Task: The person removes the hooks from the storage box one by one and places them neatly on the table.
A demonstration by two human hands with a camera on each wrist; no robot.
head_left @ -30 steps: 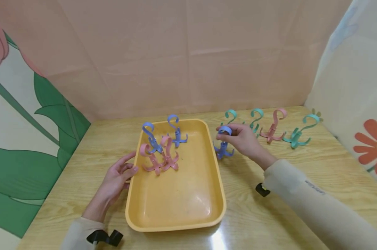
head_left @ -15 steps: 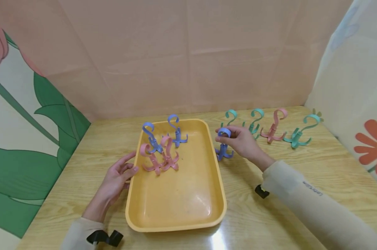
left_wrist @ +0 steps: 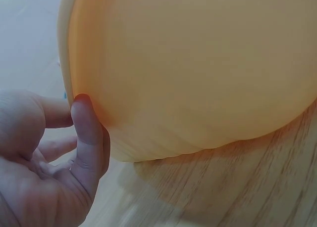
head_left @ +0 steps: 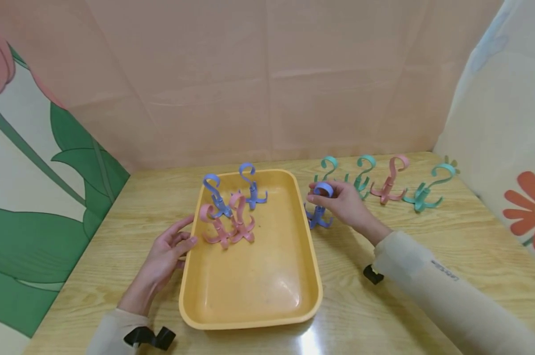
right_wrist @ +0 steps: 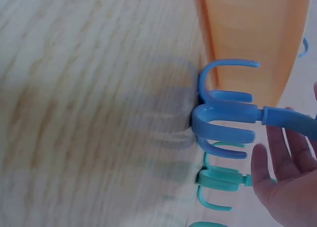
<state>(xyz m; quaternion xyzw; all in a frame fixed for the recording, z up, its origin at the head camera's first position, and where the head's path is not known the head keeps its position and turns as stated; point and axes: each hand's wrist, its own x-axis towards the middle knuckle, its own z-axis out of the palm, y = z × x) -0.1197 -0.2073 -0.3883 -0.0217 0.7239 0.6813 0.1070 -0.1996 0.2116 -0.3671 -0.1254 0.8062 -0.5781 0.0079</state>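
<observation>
My right hand pinches the curled top of a blue octopus-shaped hook hanger just right of the yellow tray. In the right wrist view, the prongs of this blue hanger stand at the tabletop; its curled end runs out of frame. My left hand holds the tray's left side, the thumb at the rim and fingers against the outer wall, as the left hand also shows up close. Inside the tray stand two blue hangers and two pink hangers.
On the table, right and behind my right hand, a row of hangers stands: several green hangers and a pink hanger. A pink cloth wall closes off the back. Printed sheets flank both sides.
My right hand has shifted very slightly, and the blue hanger's top has leaned a little to the right. The left hand and tray stay practically where they were.
</observation>
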